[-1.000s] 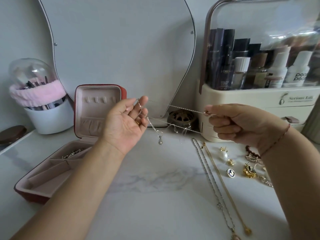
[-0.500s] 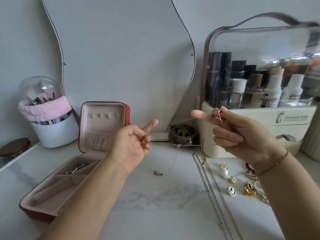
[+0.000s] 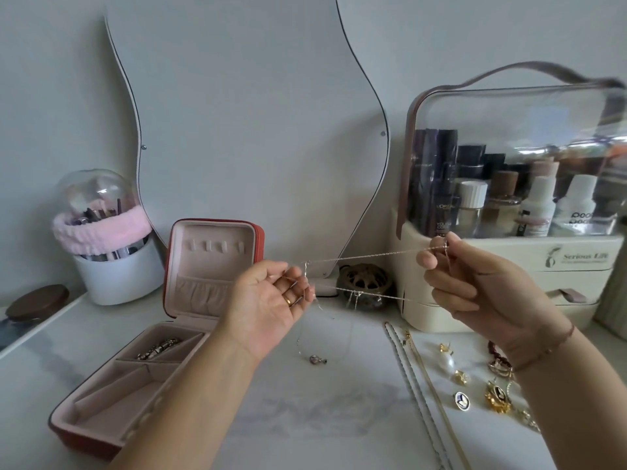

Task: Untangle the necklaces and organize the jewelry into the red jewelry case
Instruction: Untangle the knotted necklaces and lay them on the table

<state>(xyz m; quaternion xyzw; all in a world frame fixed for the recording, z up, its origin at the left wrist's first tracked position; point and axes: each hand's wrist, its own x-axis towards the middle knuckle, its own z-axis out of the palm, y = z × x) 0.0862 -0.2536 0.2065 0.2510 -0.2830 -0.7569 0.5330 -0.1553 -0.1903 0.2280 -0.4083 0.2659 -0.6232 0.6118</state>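
Observation:
A thin chain necklace stretches in two strands between my hands above the table. My left hand is palm up, with the chain looped over its curled fingertips. My right hand pinches the other end between thumb and forefinger. A silver pendant on a fine strand lies on the white table below my left hand. The red jewelry case stands open at the left with a bracelet in one compartment. Two long chains lie on the table at the right.
Earrings and brooches are scattered at the right near my wrist. A cosmetics organizer stands behind them, a brush holder with a pink band at the back left, a mirror and a small brown ornament in the middle.
My hands have pulled apart, so the chain now runs taut between them again. The pendant stays resting on the table. The view has tilted upward.

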